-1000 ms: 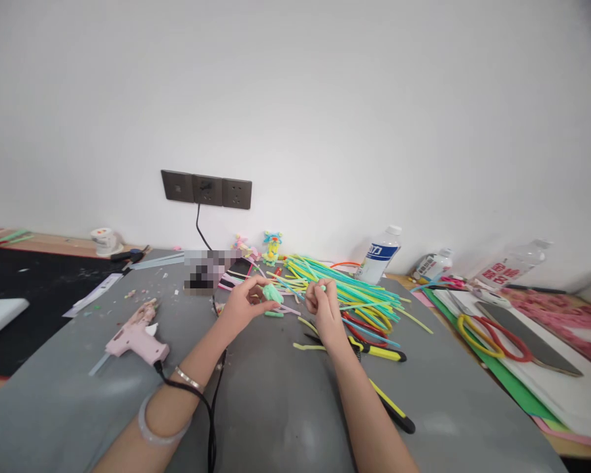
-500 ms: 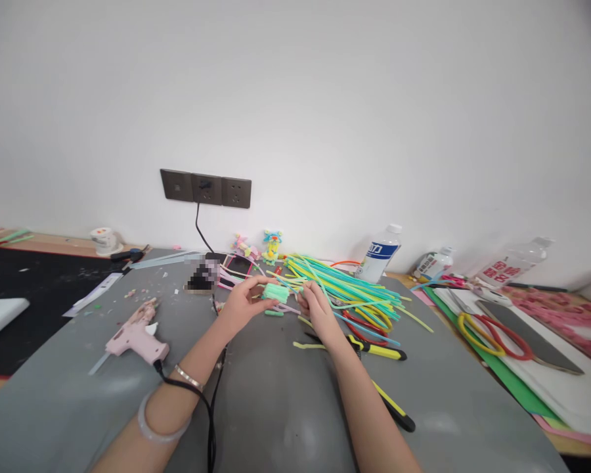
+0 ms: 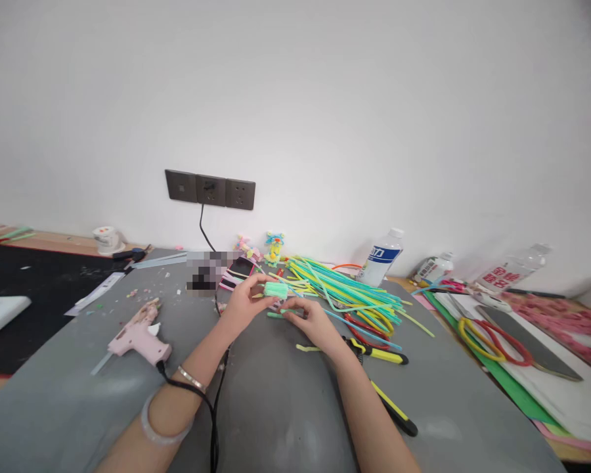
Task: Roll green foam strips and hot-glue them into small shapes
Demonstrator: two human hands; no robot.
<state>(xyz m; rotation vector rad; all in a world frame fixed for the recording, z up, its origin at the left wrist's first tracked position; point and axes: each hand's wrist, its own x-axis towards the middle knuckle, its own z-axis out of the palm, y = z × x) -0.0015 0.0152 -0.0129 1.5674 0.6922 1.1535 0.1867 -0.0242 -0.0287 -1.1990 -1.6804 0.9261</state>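
Note:
A mint-green block of fuzzy pipe cleaner (image 3: 276, 290) is pinched between the thumb and fingers of my left hand (image 3: 245, 303), a little above the table. Lower and to the right, my right hand (image 3: 311, 322) has its thumb and fingertips closed at the right end of a short green pipe-cleaner piece (image 3: 274, 315) on the grey tabletop. My fingers partly cover that end. Just beyond lies a large bundle of yellow, green and teal pipe cleaners (image 3: 345, 286). Yellow-and-black pliers (image 3: 381, 355) rest beside my right forearm, which partly hides them.
A pink glue gun (image 3: 140, 335) lies at left, its black cord running under my left forearm. Two small pipe-cleaner figures (image 3: 274, 248) stand by the wall. At right are a bottle (image 3: 381, 257), other bottles, and red-and-yellow-handled scissors (image 3: 497, 341) on papers.
My right hand has moved down and slightly left, from beside the green block to the short piece on the table. My left hand keeps its hold on the block.

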